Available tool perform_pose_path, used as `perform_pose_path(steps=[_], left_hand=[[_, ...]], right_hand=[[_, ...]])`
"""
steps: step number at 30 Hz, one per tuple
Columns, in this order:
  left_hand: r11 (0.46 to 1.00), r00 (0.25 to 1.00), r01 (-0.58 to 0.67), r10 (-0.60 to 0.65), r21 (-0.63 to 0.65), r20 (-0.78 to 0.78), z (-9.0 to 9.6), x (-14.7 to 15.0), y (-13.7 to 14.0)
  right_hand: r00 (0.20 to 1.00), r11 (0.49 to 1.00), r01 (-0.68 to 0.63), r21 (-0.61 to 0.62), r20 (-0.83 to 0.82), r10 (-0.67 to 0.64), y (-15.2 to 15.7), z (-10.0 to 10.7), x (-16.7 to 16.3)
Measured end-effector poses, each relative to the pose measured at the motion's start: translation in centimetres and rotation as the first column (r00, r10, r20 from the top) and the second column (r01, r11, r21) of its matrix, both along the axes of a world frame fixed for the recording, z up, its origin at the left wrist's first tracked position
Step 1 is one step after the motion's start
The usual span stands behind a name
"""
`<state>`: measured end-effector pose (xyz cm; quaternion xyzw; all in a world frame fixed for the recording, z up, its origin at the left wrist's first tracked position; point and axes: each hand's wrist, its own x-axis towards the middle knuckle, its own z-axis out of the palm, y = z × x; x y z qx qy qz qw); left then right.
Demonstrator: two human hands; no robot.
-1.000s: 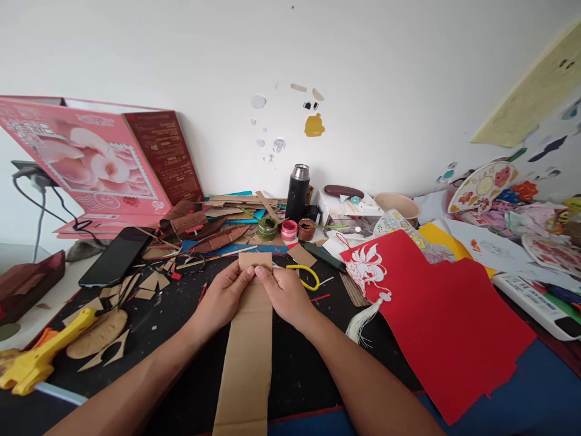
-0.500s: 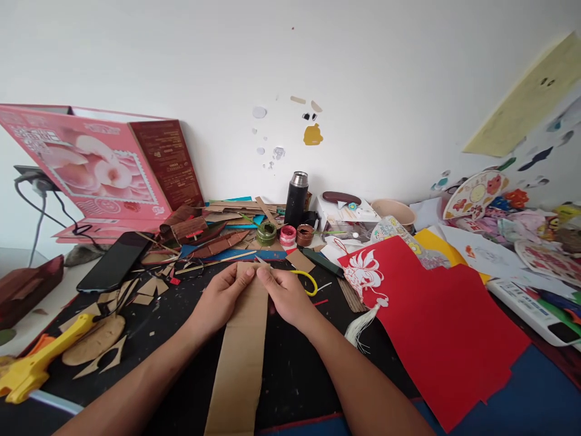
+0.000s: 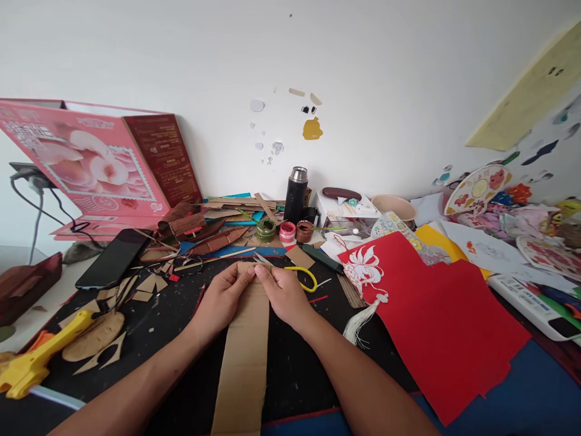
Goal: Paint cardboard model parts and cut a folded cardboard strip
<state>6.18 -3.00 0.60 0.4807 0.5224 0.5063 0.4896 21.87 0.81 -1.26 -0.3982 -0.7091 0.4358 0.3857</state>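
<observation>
A long strip of brown cardboard [image 3: 245,357] runs from the lower edge of the view up to both hands. My left hand [image 3: 226,297] pinches its far end from the left, thumb on top. From the right, my right hand [image 3: 285,297] grips the same end, its thumb close beside the left one. The fingers under the strip are hidden. Just beyond the hands lie scissors with a yellow handle [image 3: 310,280], partly covered by my right hand; their blade tip shows past the strip's far end.
Paint jars [image 3: 265,231] and a black flask [image 3: 296,195] stand at the back. Left are a phone [image 3: 113,257], cardboard scraps [image 3: 145,287] and a yellow glue gun [image 3: 49,354]. A red sheet [image 3: 449,327] with a white tassel [image 3: 361,324] lies right.
The strip's near end has swung slightly to the right, while both hands keep their grip on the far end. The view has shifted a little.
</observation>
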Motion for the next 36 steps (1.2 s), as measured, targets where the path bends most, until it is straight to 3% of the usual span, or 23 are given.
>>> perform_pose_path(steps=[6, 9, 14, 18, 25, 36], left_hand=[[0.994, 0.996, 0.037, -0.029, -0.098, 0.088, 0.7, 0.2, -0.6], [0.981, 0.985, 0.145, -0.131, -0.130, 0.114, 1.2, 0.0, -1.0], [0.951, 0.966, 0.257, -0.247, -0.172, 0.080, 1.4, -0.8, -0.8], [0.942, 0.954, 0.297, -0.301, -0.155, -0.001, 1.7, -2.2, -0.5], [0.920, 0.931, 0.363, -0.363, -0.149, 0.028, 1.7, -2.6, -0.8], [0.934, 0.940, 0.340, -0.341, -0.110, 0.010, 2.0, -2.7, -1.0]], right_hand=[[0.989, 0.987, 0.006, -0.162, -0.147, -0.030, 0.2, 0.2, 0.3], [0.965, 0.965, 0.024, -0.260, -0.247, -0.090, 0.6, 0.4, 0.5], [0.955, 0.930, 0.038, -0.366, -0.261, -0.142, 1.0, 0.7, 0.7], [0.957, 0.920, -0.073, -0.385, -0.287, -0.044, 0.9, 0.7, 0.4], [0.957, 0.926, -0.077, -0.371, -0.289, -0.036, 0.8, 0.0, 0.2], [0.905, 0.877, 0.038, -0.480, -0.356, -0.234, 1.1, 0.1, 0.3]])
